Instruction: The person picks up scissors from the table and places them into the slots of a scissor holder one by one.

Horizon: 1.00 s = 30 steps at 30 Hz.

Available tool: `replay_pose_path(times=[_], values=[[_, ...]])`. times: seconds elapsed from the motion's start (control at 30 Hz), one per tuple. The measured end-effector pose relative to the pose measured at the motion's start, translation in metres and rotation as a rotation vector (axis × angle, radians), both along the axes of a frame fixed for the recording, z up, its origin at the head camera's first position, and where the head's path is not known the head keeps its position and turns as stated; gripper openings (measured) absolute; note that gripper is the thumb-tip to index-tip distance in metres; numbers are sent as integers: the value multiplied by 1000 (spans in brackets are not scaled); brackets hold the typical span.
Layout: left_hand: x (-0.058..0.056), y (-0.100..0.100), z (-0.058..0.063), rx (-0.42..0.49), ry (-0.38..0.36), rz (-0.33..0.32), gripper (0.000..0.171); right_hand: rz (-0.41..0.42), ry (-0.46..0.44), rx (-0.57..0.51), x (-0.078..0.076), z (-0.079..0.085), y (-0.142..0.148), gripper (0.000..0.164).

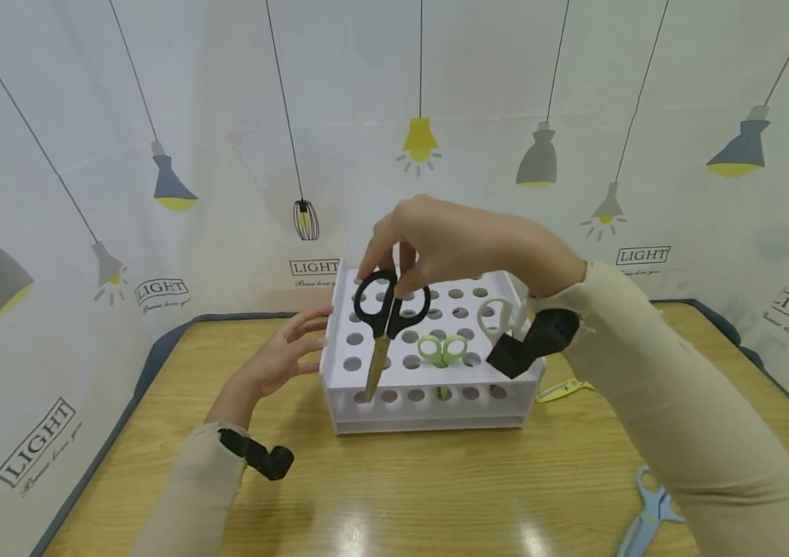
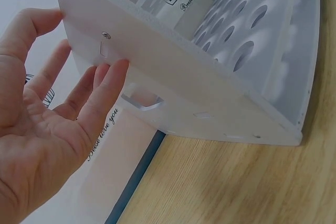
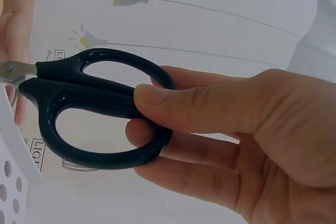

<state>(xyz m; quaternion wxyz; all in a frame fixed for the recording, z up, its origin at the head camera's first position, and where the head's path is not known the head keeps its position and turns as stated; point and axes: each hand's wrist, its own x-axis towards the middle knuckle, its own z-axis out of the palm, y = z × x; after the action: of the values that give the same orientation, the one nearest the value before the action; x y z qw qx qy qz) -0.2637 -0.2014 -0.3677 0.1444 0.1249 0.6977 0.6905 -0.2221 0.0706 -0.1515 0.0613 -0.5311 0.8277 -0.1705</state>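
Observation:
My right hand pinches black-handled scissors by their finger loops, blades pointing down, over the front left of a white rack with round holes. In the right wrist view the thumb lies across the black handles of the pair. With its fingers spread, my left hand touches the rack's left side panel. Small green scissors stand upright in a front hole of the rack. Behind the right wrist, white scissors stand at the rack's right, partly hidden by the wrist camera.
Yellow scissors lie on the wooden table just right of the rack. Closer to the front right lie light blue scissors, partly covered by my right sleeve. A lamp-patterned curtain surrounds the table's back and sides.

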Motion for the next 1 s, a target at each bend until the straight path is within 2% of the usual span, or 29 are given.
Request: replay_pose_path(times=[0.57, 0.83, 1.0], values=[[1, 1, 0, 16, -6, -8, 56, -149, -101, 4, -42, -4, -11, 34], [3, -1, 2, 0, 13, -14, 56, -181, -129, 9, -53, -4, -12, 35], [3, -2, 2, 5, 2, -8, 55, -200, -159, 5, -61, -13, -15, 35]])
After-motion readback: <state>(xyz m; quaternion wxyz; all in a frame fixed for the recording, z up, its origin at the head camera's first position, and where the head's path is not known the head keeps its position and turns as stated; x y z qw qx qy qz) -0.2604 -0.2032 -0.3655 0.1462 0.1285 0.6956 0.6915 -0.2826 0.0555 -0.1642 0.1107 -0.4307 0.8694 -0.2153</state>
